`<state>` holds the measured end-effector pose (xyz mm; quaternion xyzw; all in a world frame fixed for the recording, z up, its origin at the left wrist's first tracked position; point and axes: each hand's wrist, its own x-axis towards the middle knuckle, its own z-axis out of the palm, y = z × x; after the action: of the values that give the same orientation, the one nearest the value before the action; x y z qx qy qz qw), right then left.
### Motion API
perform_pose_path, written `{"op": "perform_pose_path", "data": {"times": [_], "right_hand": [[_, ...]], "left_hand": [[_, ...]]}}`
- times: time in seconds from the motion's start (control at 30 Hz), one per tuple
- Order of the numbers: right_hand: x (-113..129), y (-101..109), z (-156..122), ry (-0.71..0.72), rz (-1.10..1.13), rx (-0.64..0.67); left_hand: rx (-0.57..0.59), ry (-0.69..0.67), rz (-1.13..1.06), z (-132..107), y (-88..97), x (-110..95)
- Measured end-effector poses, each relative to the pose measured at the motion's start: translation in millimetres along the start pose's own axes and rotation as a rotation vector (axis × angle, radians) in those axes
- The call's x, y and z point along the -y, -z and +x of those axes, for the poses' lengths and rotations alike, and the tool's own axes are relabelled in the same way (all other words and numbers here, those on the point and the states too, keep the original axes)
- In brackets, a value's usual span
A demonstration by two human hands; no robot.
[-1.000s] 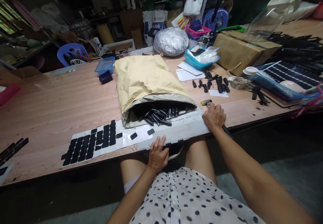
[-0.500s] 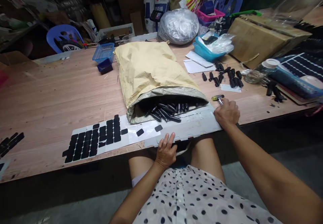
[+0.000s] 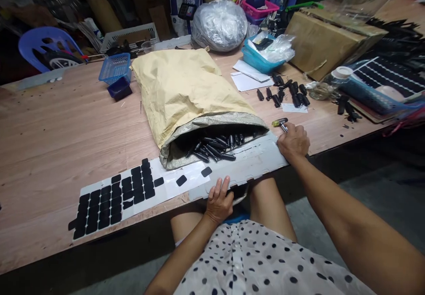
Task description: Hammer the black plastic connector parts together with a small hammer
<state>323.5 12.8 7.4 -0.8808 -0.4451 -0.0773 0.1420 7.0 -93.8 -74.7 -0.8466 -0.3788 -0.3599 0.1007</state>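
A big tan paper sack (image 3: pixel 186 91) lies on the wooden table (image 3: pixel 59 140), its open mouth toward me, with several black cylindrical parts (image 3: pixel 215 148) spilling out. In front of it lies a white backing sheet (image 3: pixel 245 162) that carries several black rectangular pads (image 3: pixel 113 197). My left hand (image 3: pixel 218 199) rests at the table's near edge, fingers on the sheet's front rim. My right hand (image 3: pixel 292 142) is closed at the sheet's right end, next to a small tool with a yellow-green handle (image 3: pixel 279 122).
More black parts (image 3: pixel 287 93) lie loose right of the sack, beside white papers (image 3: pixel 247 81). A blue basket (image 3: pixel 115 67), a teal tray (image 3: pixel 260 62), a cardboard box (image 3: pixel 323 42) and a tied plastic bag (image 3: pixel 219 25) stand at the back. A blue chair (image 3: pixel 46 49) is behind the table.
The view has drifted downward and to the right. Both hands stay at the white sheet in nearly the same spots; nothing was picked up or let go.
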Motion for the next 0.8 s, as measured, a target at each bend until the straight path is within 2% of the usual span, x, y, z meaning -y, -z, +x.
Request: {"op": "perform_pose_path", "data": {"times": [0.3,0.8], "right_hand": [[-3.7,-2.4,2.9,0.022,0.022,0.021],[4.2,-15.2,0.8,0.031,0.033,-0.055]], "left_hand": [[-0.059,0.060,0.047,3.2,-6.2,-5.9],[0.023,0.037,0.091,2.6,-0.4,6.9]]}}
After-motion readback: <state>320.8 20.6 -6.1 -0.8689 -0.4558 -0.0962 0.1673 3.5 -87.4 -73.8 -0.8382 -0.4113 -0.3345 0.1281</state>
